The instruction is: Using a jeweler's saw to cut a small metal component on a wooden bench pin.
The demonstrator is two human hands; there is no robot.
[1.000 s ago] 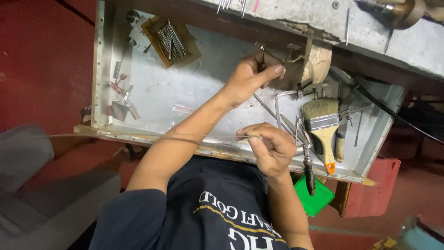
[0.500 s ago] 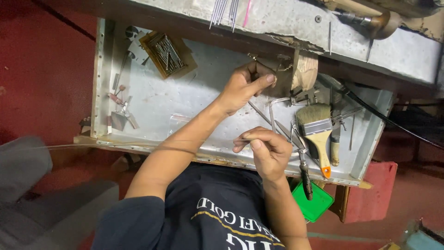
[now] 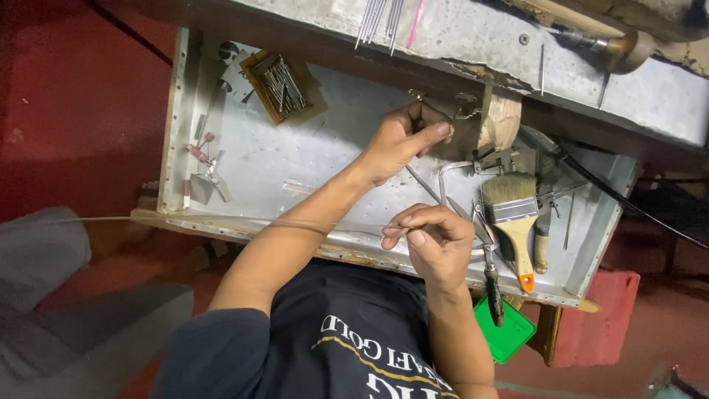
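My left hand [image 3: 405, 142] reaches across the metal tray [image 3: 310, 159] to a wooden peg [image 3: 499, 120] fixed under the bench edge. Its fingers are curled and its thumb presses on the peg's dark near end; what lies under the fingers is hidden. Closer to my chest, my right hand [image 3: 436, 240] pinches a thin wire [image 3: 221, 221] between thumb and fingertips. The wire runs in a long straight line to the left, over the tray's front rim and past my left forearm.
A paintbrush [image 3: 513, 218] with an orange-tipped handle, pliers [image 3: 491, 284] and a bent steel rod [image 3: 443, 181] lie at the tray's right. A small box of nails [image 3: 281, 85] and small burr tools [image 3: 203, 159] sit at the left. A green box [image 3: 509, 332] sits below the tray.
Both hands keep their grips and places. The view has shifted slightly, so the tray sits a little lower in the frame.
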